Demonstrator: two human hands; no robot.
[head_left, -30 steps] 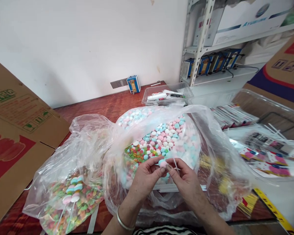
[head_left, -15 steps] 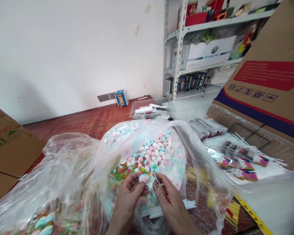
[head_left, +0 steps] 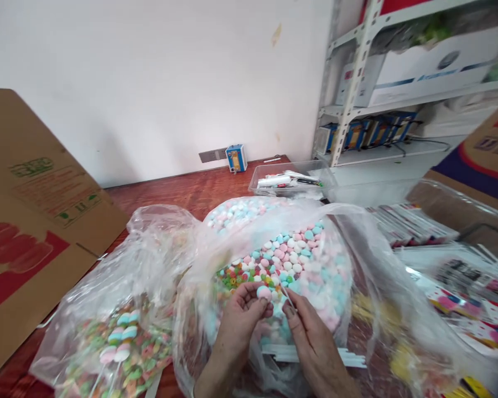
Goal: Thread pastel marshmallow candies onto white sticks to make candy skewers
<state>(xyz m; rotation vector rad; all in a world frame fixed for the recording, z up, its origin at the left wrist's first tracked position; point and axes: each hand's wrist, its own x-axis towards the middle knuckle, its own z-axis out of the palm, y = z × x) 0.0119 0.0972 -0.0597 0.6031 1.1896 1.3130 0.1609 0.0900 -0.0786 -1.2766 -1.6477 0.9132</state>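
My left hand (head_left: 241, 318) pinches a pink, white and blue marshmallow (head_left: 264, 292) between thumb and fingers. Close beside it, a thin white stick (head_left: 288, 297) is gripped in my right hand (head_left: 311, 331), slanting up toward the marshmallow; the two look apart. Beneath both hands lies an open clear bag full of pastel marshmallows (head_left: 288, 255), with green, orange and red gummies (head_left: 236, 276) at its left side. Several loose white sticks (head_left: 352, 358) lie under my right hand. To the left, two stacks of marshmallows on sticks (head_left: 123, 334) rest on a plastic bag of gummy rings (head_left: 143, 354).
A cardboard box (head_left: 37, 221) stands at left, another (head_left: 481, 160) at right. Behind the bag sits a clear tray (head_left: 290, 190) with pens and tubes. Printed packets (head_left: 473, 304) lie at right. A metal shelf (head_left: 352, 99) and a small blue device (head_left: 236, 158) are farther back.
The view has turned left and down, so things sit farther right and the stacked marshmallows on sticks show fully. Both hands keep the marshmallow and stick nearly the same distance apart.
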